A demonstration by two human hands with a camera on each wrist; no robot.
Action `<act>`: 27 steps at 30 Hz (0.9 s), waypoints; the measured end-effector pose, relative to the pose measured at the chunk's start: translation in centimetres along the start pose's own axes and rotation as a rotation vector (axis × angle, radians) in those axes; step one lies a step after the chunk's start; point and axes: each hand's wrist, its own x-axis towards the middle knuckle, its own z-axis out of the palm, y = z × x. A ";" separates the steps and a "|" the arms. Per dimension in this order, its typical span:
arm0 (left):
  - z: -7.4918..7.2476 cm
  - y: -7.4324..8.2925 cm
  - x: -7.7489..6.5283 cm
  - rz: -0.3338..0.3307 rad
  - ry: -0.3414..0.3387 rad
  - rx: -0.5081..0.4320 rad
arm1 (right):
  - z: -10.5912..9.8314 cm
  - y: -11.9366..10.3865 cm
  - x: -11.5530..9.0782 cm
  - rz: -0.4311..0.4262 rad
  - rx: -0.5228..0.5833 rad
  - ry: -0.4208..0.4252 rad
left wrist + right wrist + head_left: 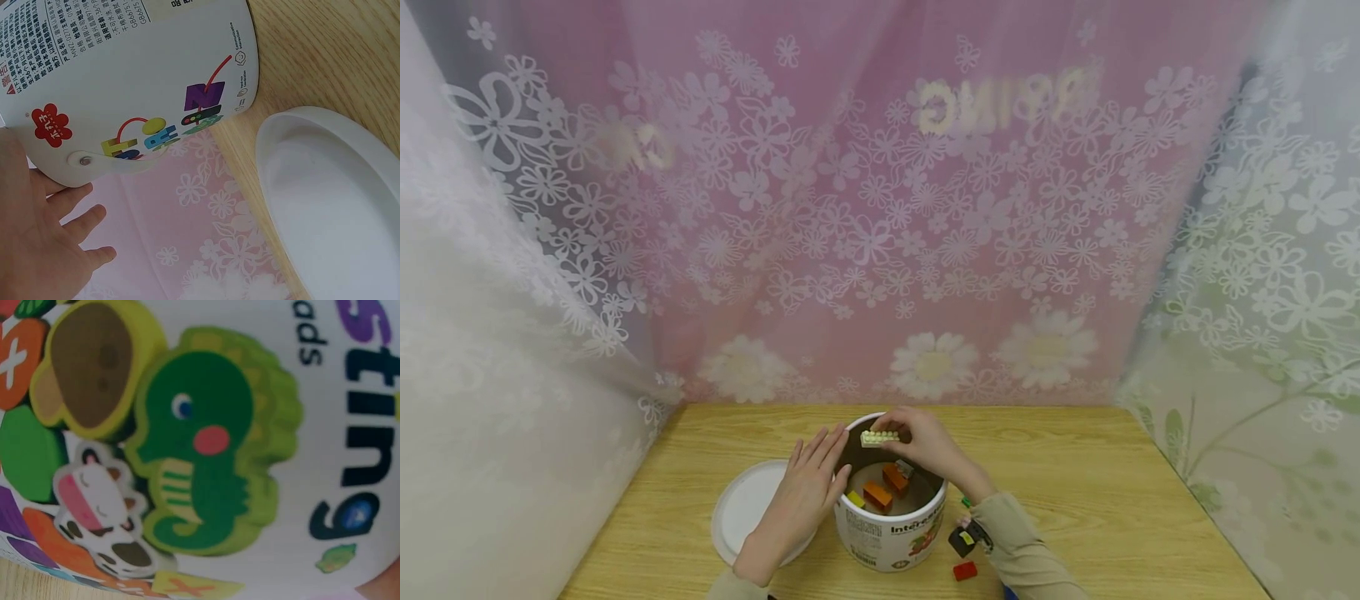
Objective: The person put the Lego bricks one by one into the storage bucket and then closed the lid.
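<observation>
My right hand (928,443) pinches a pale cream building brick (878,438) with studs. It holds the brick inside the mouth of a white round tub (868,533), near the far rim. At the tub's left rim lies my left hand (805,492), its fingers straight and spread; in the left wrist view the fingers (84,222) reach past the tub's printed side. Down in the tub are two orange bricks (877,497), a yellow brick (856,499) and a greyish piece (904,468). The right wrist view is filled by the tub's printed seahorse (200,444).
A white lid (748,508) lies on the wooden table (1097,492), left of the tub. To the tub's right are a red brick (965,571) and a small green piece (966,502), partly hidden by the right sleeve. Floral curtains (880,208) enclose the table.
</observation>
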 end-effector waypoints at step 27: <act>0.0 0.1 -0.1 0.002 0.015 0.007 | -1.2 0.2 -1.3 -0.066 0.131 0.198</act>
